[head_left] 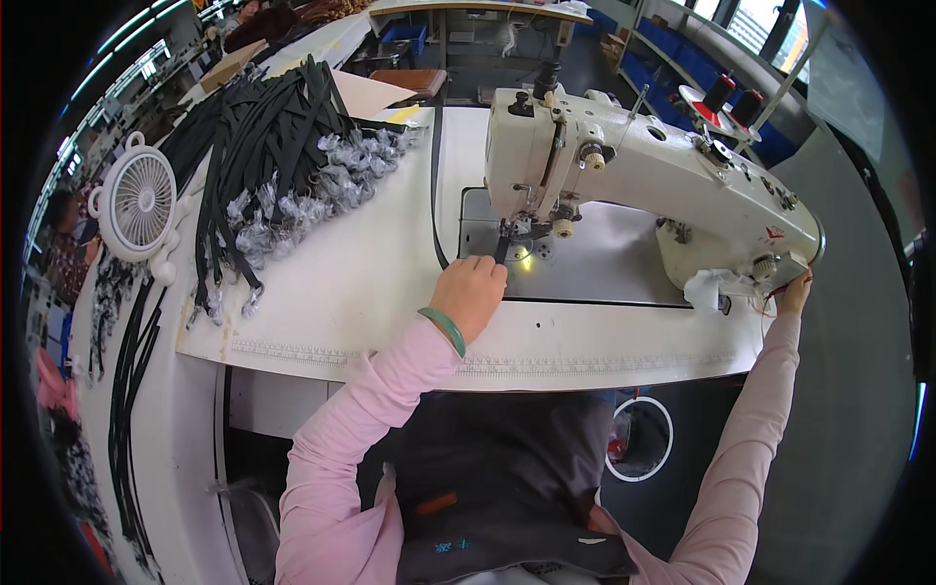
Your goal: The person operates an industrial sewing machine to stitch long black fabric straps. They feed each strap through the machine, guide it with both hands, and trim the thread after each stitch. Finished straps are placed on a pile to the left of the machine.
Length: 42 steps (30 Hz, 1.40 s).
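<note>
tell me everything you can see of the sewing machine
The sewing machine is off-white, apparently painted metal, and stands upright on the white table. Its long arm runs from the needle end at left to a rounded right end, with several knobs and levers. A yellowish light shows near the needle, above a shiny plate. A black strap reaches in there from the left hand. The right hand is at its lower right end, grip unclear.
</note>
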Each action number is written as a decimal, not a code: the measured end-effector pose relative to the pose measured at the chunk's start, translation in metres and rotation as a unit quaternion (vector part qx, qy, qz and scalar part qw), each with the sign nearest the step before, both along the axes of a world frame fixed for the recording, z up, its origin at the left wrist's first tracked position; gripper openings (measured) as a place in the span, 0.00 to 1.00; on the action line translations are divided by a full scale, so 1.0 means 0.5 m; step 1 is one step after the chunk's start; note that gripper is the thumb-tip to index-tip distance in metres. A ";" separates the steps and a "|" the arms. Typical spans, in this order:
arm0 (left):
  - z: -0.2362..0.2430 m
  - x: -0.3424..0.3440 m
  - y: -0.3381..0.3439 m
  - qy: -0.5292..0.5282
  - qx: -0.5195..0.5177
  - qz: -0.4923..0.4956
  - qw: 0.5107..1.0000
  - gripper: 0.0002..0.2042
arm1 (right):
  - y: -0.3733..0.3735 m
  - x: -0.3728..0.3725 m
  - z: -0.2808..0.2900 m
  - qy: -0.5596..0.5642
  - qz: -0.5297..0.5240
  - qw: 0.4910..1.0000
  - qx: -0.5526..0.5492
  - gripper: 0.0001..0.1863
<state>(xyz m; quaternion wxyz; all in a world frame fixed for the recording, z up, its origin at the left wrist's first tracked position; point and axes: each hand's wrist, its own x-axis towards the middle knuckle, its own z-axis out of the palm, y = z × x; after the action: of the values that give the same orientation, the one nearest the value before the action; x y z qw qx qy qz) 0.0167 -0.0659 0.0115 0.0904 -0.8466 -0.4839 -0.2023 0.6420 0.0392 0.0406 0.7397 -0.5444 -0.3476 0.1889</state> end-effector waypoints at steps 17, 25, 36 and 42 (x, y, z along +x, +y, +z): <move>0.014 0.025 -0.056 -0.064 -0.124 0.032 0.990 0.14 | -0.177 -0.474 0.025 -0.259 -0.046 0.964 0.046 0.13; 0.029 0.049 -0.084 -0.036 -0.146 0.006 0.989 0.13 | -0.248 -0.728 -0.039 -0.462 0.277 0.842 0.009 0.05; 0.057 0.060 -0.172 0.014 -0.192 -0.057 0.980 0.12 | -0.192 -0.886 -0.027 -0.530 0.501 0.680 0.072 0.15; 0.037 0.055 -0.261 -0.026 -0.159 -0.133 0.978 0.15 | -0.196 -0.874 -0.042 -0.563 0.500 0.651 0.095 0.15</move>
<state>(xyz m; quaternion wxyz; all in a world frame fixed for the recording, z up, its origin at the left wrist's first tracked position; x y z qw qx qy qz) 0.0444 -0.1964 0.0297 -0.0861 -0.9014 -0.3948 -0.1552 0.2048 -0.0590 0.0197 0.2434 -0.2170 -0.9328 0.1537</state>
